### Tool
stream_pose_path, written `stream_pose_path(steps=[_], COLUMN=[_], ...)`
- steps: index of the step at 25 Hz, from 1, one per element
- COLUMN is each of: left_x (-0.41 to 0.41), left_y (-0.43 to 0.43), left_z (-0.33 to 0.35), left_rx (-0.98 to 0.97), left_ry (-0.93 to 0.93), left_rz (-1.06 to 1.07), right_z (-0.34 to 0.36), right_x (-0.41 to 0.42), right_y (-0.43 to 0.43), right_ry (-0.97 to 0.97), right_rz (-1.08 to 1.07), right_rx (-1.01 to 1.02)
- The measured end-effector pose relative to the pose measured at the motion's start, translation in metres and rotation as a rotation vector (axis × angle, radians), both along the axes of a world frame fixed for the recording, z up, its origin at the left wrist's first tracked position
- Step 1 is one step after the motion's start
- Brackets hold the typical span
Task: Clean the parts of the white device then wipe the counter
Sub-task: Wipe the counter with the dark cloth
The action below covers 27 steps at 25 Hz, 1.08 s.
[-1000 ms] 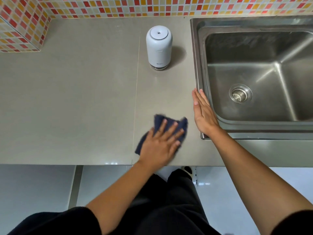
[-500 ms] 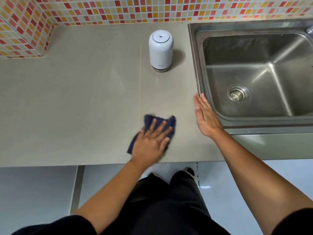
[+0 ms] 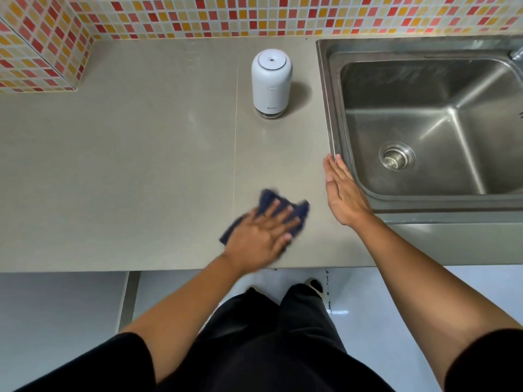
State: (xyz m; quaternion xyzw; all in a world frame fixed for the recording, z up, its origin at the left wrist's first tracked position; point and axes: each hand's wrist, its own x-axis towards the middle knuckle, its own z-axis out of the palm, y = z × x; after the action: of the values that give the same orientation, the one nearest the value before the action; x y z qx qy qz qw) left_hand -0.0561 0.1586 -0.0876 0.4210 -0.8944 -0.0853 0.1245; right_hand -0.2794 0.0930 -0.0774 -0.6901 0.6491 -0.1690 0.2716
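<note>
The worktop is a smooth, matte grey-beige slab with one thin seam running front to back. Behind it and at its back left corner stands a mosaic wall of small glossy red, orange and cream tiles. Set into the worktop's right end is a brushed stainless-steel sink, rectangular with rounded corners and a round perforated drain.

The white device, a smooth rounded cylinder with a flat lid, stands upright near the back edge, just left of the sink rim. The left hand lies flat, fingers spread and pressing a crumpled dark blue cloth onto the worktop near the front edge, just right of the seam; it pins rather than clutches the cloth. The right hand rests open and flat, holding nothing, its outer side along the sink's left rim.

Compared with half a second ago, the cloth and left hand have slid rightward, nearer the right hand, which has stayed put.

The broad left part of the worktop lies bare.
</note>
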Motion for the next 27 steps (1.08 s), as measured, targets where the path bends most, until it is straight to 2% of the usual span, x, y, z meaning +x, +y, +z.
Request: stream_pose_path(steps=[2,5,6,8,11,14,17,18,20,23,25,27], left_x=[0.011,0.09,0.114,0.131,0.07,0.014,0.063,0.09,0.134,0.11,0.057,0.034], left_y=[0.035,0.032,0.022,-0.001,-0.007,0.025,0.039,0.036,0.015,-0.012,-0.005,0.02], left_z=[-0.001,0.007,0.008,0.009,0.002,-0.003,0.004,0.007,0.007,0.003,0.003,-0.001], left_rx=[0.018,0.069,0.08,0.102,0.044,0.015,0.067,0.084,0.116,0.112,0.086,0.065], left_ry=[-0.091,-0.151,-0.16,-0.15,-0.085,-0.065,-0.141,-0.144,-0.109,-0.064,-0.043,-0.056], left_rz=[-0.284,-0.445,-0.437,-0.286,-0.083,-0.275,-0.42,-0.41,-0.244,0.112,0.091,-0.068], right_z=[0.0,-0.001,-0.001,0.0,0.0,0.001,0.001,0.001,0.0,0.001,0.002,0.002], right_x=[0.0,0.0,0.0,0.001,0.003,0.003,0.004,0.006,0.011,0.012,0.012,0.012], right_y=[0.0,0.0,0.001,0.001,0.0,0.001,0.003,0.003,0.005,0.005,0.004,0.004], right_ry=[0.015,0.021,0.023,0.035,0.056,0.121,0.228,0.267,0.343,0.386,0.381,0.376], right_rz=[0.003,0.004,0.003,0.003,0.006,0.027,0.035,0.04,0.043,0.04,0.04,0.036], right_rx=[-0.007,-0.013,-0.013,-0.017,-0.021,-0.017,-0.004,-0.003,-0.006,-0.002,0.006,0.01])
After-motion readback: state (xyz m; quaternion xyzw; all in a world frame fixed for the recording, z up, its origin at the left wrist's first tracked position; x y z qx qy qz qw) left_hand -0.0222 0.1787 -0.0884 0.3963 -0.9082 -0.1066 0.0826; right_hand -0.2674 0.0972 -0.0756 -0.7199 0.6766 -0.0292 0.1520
